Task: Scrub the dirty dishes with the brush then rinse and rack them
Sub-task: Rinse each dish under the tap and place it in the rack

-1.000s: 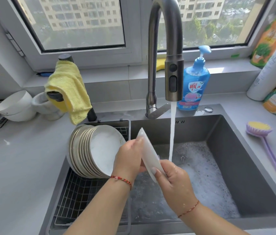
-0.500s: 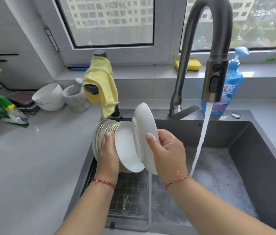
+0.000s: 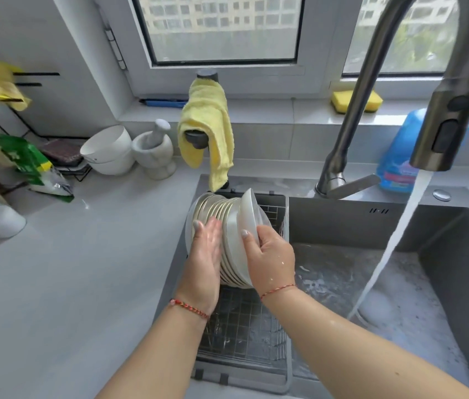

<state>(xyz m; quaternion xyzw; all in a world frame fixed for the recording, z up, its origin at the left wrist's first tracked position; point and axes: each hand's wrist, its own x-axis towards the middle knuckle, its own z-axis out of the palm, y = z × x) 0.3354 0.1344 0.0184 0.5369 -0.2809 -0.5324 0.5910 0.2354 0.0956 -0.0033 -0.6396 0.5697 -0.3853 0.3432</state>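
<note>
Right hand [image 3: 270, 254]: I'm pinching a wet white plate [image 3: 249, 213] by its rim, against the stack.
Left hand [image 3: 206, 251]: flat, fingers straight, steadying the plates [image 3: 218, 208] on edge.
Rack [image 3: 244, 335]: stack stands inside, left of the sink [image 3: 443, 283].
Risk: wet fingers could slip; the stack might topple.

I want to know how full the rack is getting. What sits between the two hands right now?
In the head view, a row of plates standing on edge in the wire rack lies between the left hand and the right hand, which holds the newest plate.
</note>
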